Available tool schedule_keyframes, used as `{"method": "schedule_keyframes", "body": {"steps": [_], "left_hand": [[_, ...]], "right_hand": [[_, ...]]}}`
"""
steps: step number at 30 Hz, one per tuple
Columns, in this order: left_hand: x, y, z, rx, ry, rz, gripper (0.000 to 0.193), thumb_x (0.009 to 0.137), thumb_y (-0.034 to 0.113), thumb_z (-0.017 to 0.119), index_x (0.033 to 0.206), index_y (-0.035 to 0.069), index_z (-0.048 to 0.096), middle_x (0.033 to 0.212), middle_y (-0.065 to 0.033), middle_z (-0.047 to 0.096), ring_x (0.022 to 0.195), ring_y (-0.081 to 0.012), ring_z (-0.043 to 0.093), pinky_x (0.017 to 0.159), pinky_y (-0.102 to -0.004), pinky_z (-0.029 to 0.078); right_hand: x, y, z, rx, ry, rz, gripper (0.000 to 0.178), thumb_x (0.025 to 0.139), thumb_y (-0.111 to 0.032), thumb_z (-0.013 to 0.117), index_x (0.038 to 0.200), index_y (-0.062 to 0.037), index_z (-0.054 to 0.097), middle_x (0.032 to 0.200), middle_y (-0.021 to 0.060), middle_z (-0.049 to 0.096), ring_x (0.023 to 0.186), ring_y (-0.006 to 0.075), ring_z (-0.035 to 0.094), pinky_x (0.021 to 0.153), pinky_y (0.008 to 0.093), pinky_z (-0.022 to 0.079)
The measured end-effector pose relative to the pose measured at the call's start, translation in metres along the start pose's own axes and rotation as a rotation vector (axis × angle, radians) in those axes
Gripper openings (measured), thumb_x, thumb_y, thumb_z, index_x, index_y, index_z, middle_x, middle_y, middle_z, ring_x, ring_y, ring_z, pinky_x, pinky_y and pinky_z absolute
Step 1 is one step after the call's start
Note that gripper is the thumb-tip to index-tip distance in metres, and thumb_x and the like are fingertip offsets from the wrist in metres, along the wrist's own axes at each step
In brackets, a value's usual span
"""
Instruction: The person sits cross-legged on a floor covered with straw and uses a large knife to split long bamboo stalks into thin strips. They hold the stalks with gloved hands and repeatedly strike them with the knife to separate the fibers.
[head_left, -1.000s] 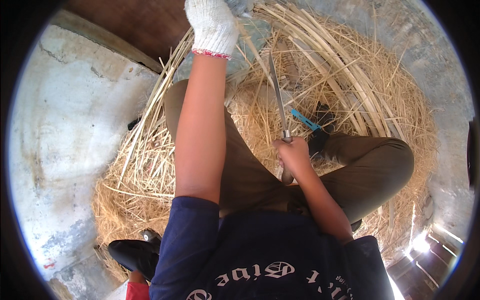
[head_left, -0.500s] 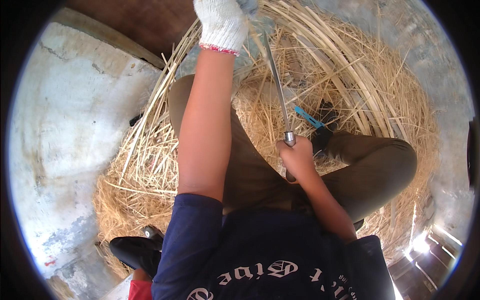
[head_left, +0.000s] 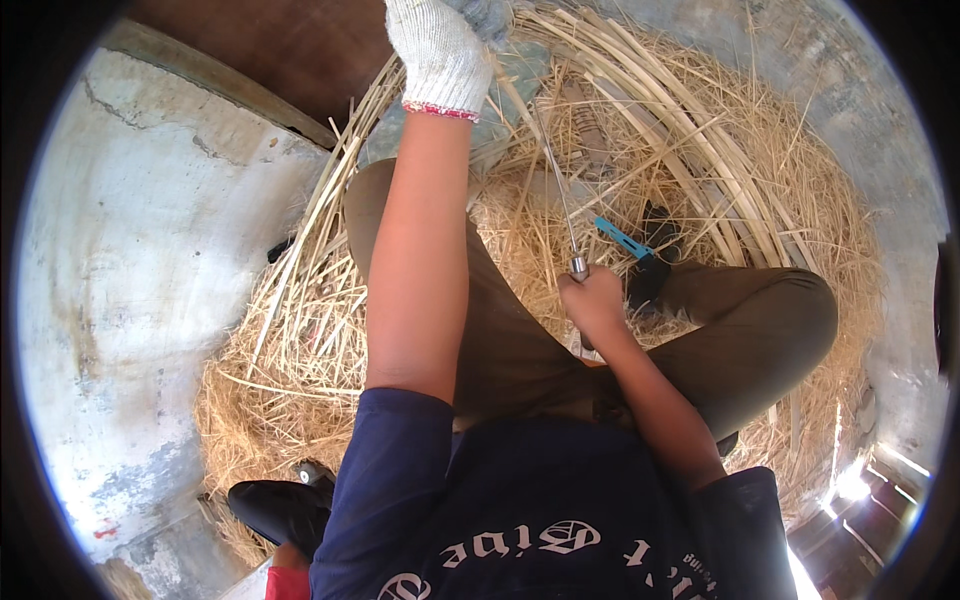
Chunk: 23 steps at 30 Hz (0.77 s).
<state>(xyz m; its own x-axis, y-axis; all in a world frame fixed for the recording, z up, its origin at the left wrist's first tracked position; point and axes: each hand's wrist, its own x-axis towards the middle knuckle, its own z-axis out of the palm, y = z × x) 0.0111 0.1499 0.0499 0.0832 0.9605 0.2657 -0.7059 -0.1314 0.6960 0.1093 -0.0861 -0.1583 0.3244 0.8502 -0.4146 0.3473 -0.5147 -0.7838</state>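
My left hand (head_left: 440, 60), in a white knitted glove with a red cuff, reaches far out to the upper edge. A pale bamboo strip (head_left: 514, 92) runs out from beside its palm, and the hand seems closed on it; its fingers are mostly hidden. My bare right hand (head_left: 594, 303) is wrapped around the handle of a long, narrow-bladed knife (head_left: 562, 190) with a shiny metal collar (head_left: 579, 267). The blade points away from me, its far end near the strip. Something grey-blue (head_left: 488, 18) shows beside the glove.
Long split bamboo strips (head_left: 690, 130) lie in a curve at the right, and more strips (head_left: 310, 260) at the left. Shavings (head_left: 255, 420) cover the floor around my bent legs. A blue-handled tool (head_left: 620, 237) lies by my foot. Worn walls (head_left: 150, 250) stand close; another person's dark-clothed leg (head_left: 280, 508) shows lower left.
The view has shifted slightly. My gloved left hand has come a little lower in the picture, and the knife blade has turned so that it looks thinner. Both grips look the same.
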Motion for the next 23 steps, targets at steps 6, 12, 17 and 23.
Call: {"method": "schedule_keyframes", "body": {"steps": [6,12,17,23], "left_hand": [[-0.005,-0.001,0.009,-0.037,0.055,0.023,0.066,0.103,0.07,0.042,0.06,0.02,0.037,0.053,0.0052,0.029,0.046,-0.0123,0.027,0.045,-0.0301,0.022],[-0.001,-0.018,0.015,0.111,-0.031,0.179,0.049,0.107,0.051,0.053,0.077,0.013,0.051,0.066,0.0024,0.043,0.06,-0.0116,0.042,0.056,-0.0263,0.038],[-0.001,-0.022,0.012,0.373,-0.097,0.234,0.024,0.109,0.032,0.056,0.094,0.013,0.056,0.08,0.0041,0.052,0.07,-0.0068,0.048,0.061,-0.0252,0.041],[0.012,-0.032,0.007,0.289,-0.02,0.271,0.021,0.108,0.03,0.059,0.097,0.012,0.057,0.081,0.005,0.052,0.071,-0.008,0.048,0.063,-0.0255,0.042]], "right_hand": [[0.032,0.04,0.009,0.42,-0.149,0.407,0.022,0.083,-0.014,0.07,0.074,0.0034,0.06,0.063,0.0106,0.059,0.05,0.0211,0.057,0.046,0.0394,0.045],[0.025,0.022,0.01,0.448,-0.088,0.277,0.027,0.082,-0.016,0.07,0.067,0.0036,0.061,0.057,0.0123,0.059,0.046,0.0228,0.06,0.047,0.0382,0.049],[-0.005,-0.019,-0.006,0.554,-0.06,0.179,0.021,0.086,-0.012,0.07,0.073,-0.0027,0.057,0.06,0.0057,0.055,0.044,0.0157,0.052,0.042,0.0331,0.043],[-0.025,-0.028,-0.021,0.625,-0.199,0.165,0.021,0.09,-0.014,0.072,0.077,-0.0024,0.059,0.057,0.0054,0.054,0.041,0.0155,0.052,0.04,0.0311,0.042]]}}
